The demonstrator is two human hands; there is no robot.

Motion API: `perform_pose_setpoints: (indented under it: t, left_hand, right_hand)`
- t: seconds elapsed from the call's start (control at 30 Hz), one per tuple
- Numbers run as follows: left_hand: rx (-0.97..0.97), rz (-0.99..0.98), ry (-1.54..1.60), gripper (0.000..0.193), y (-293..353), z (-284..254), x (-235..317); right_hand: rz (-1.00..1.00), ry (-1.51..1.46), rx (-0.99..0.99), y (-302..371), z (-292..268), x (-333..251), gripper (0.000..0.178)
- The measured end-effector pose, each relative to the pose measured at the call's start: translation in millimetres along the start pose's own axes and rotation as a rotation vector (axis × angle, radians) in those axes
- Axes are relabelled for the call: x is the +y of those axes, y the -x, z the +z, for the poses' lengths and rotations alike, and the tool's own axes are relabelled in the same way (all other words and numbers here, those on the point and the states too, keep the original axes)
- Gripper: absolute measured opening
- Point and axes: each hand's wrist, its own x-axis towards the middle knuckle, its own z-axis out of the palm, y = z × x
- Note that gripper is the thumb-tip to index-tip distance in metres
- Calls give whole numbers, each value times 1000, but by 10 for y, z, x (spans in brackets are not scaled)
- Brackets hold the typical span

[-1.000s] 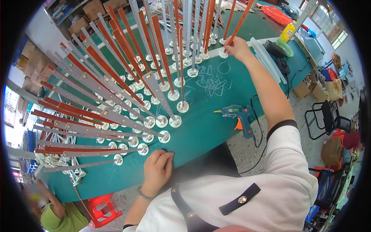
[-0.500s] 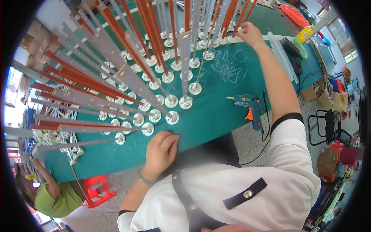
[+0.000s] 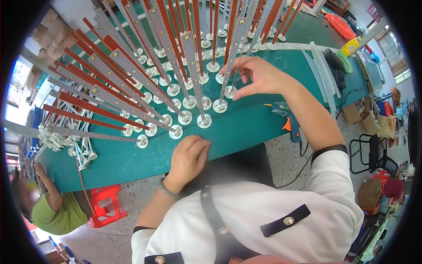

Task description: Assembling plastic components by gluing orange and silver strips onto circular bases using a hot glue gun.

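Note:
Many upright LED strips (image 3: 192, 70), grey with small yellow squares or reddish-brown, rise from round white bases (image 3: 204, 120) grouped on the green table. My right hand (image 3: 260, 78) is among the front-right strips, with thumb and fingers apart around a thin strip above its white base (image 3: 230, 92). I cannot tell whether the fingers touch it. My left hand (image 3: 189, 159) lies at the table's near edge with fingers curled in and nothing visible in them. A blue glue gun with an orange trigger (image 3: 287, 123) lies below my right forearm.
Clear plastic tubes (image 3: 320, 75) and a black box (image 3: 334, 66) lie on the table's right side, beside a yellow bottle (image 3: 350, 47). White parts (image 3: 84, 149) are piled at the left. A person in green (image 3: 59, 213) sits by a red stool (image 3: 107, 207).
My right hand has come back from the far right strips to the nearer ones, and its fingers have spread. My left hand remains at the table edge. The view has shifted slightly.

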Motion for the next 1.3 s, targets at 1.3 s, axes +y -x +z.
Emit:
perform_pose_setpoints:
  t: [1.3]
  left_hand:
    - [-72, -194, 113, 14, -110, -8, 41]
  right_hand:
    - [444, 304, 840, 198, -1585, 2158, 32]
